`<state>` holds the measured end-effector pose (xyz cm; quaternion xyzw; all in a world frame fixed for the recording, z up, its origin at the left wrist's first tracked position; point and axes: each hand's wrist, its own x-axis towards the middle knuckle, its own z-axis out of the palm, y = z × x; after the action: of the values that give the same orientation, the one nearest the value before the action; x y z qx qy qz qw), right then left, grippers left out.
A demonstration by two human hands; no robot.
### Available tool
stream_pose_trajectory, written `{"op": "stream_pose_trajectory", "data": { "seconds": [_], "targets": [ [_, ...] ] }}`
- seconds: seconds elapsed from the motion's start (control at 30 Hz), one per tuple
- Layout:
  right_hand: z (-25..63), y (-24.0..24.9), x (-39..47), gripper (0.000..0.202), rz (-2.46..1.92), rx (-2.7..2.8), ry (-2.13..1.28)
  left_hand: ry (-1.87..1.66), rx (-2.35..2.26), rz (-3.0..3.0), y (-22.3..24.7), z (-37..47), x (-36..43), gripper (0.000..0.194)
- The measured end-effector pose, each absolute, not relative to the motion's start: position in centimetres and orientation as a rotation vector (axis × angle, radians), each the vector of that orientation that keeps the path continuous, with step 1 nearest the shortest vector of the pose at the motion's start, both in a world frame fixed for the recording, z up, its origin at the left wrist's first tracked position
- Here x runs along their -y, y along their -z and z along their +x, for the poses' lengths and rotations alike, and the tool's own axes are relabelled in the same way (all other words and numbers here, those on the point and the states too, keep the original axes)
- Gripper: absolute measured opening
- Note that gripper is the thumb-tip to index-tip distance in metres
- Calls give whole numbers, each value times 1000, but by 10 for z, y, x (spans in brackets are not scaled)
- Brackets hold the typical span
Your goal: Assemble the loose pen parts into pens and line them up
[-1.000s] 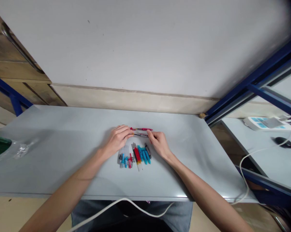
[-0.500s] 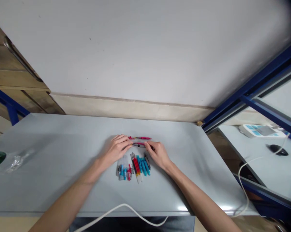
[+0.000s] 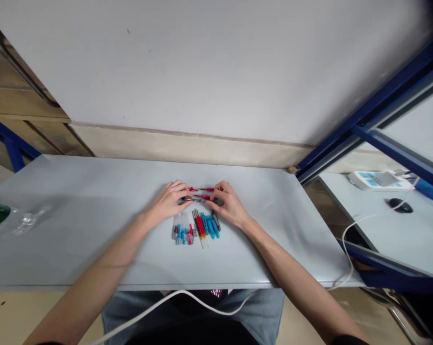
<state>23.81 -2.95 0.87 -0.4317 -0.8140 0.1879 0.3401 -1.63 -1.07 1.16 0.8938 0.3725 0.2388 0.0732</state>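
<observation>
At the centre of the frame, the left hand [image 3: 170,201] and right hand [image 3: 228,203] had their fingers drawn narrow about slim dark and pink pen parts [image 3: 201,199] on a pale grey surface [image 3: 274,215]. The right fingers had just moved up to the end of a red pen [image 3: 206,189] lying beyond, bringing both within reach, though whether they gripped it could not be told. Just below lay coloured clear tips [image 3: 183,235], red refills [image 3: 201,225] and blue barrels [image 3: 212,226].
</observation>
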Motion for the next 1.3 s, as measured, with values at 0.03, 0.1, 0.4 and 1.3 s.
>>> {"op": "stream_pose_trajectory", "data": {
  "seconds": [0.03, 0.1, 0.4, 1.3],
  "targets": [
    [238, -9, 28, 10, -1124, 2119, -480, -718, -1118, 2679, -11, -16, 10, 13],
    [238, -10, 26, 9, -1132, 2095, -454, -746, -1121, 2668, -11, -15, 8, 14],
    [243, -28, 66, 13, -1202, 1878, -536, -839, -1638, 2244, -32, -25, 56, 18],
    [164, -26, 56, 13, -1377, 2513, -256, -1082, -1581, 2563, -39, -3, 46, 29]
  ]
}}
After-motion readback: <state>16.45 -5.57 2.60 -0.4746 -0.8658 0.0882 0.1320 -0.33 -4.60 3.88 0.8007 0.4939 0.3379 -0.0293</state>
